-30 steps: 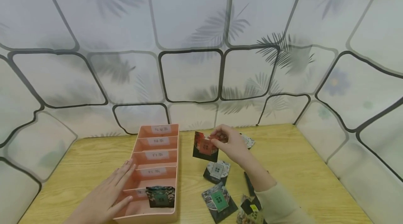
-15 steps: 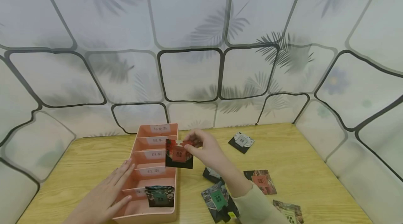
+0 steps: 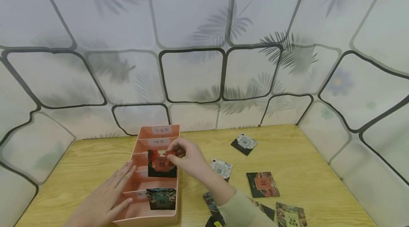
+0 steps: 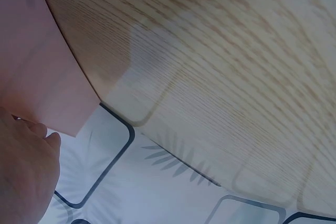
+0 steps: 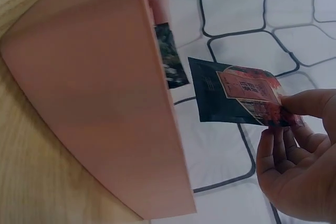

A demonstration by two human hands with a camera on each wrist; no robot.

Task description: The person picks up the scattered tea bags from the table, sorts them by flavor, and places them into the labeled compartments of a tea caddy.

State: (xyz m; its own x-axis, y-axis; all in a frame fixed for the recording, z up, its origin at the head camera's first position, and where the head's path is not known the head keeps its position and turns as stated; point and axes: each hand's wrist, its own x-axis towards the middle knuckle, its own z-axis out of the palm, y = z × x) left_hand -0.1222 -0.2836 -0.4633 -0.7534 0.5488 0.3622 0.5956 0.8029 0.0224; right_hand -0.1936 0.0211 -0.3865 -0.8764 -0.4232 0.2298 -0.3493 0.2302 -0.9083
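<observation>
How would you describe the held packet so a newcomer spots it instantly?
On the wooden table stands a long pink divided box. Above it, the right hand pinches a red-and-black packet. Another red-labelled packet lies flat on the table, but this one alone is held in the air.

We see soft, hazy light in the head view; in the dimmer left-wrist view, we note pale sheen on the tabletop (image 4: 247, 40) and shading beside the pink box (image 4: 42, 61)
</observation>
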